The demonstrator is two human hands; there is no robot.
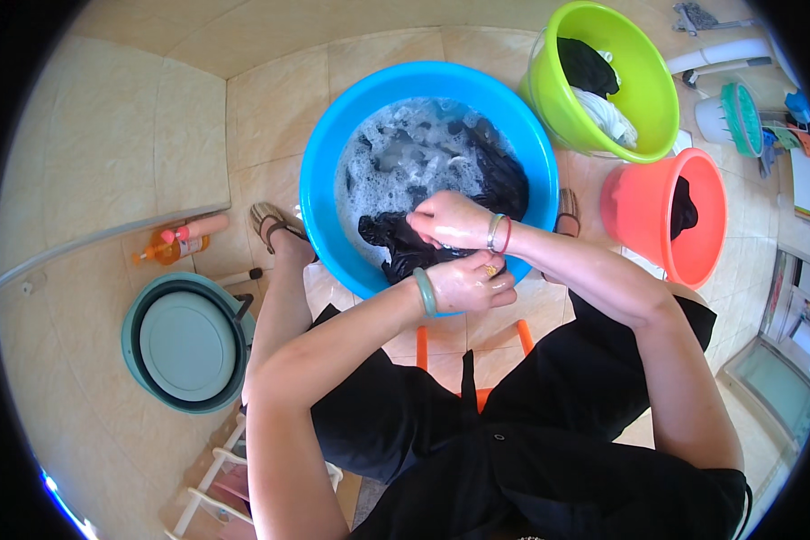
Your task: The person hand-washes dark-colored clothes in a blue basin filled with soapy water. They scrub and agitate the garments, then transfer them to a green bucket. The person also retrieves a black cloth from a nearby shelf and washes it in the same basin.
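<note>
A wide blue basin (319,225) holds foamy water and dark wet clothes, with white suds (405,135) over the far part. At its near side, my right hand (450,219) is closed on a black wet garment (400,238), with folds of it hanging to the left. Just below, close to the near rim, my left hand (468,283) has its fingers curled round part of the same garment, which shows between the two hands. My wrists cross near each other. Some of the fingertips are hidden by the hands themselves.
At far right, a lime-green tub (657,99) holds black and white clothes; a coral bucket (706,238) with a dark cloth stands nearer. Bottles (173,247) lie left, beyond a grey-green folding basin (187,346). Orange stool legs (524,337) show between my knees.
</note>
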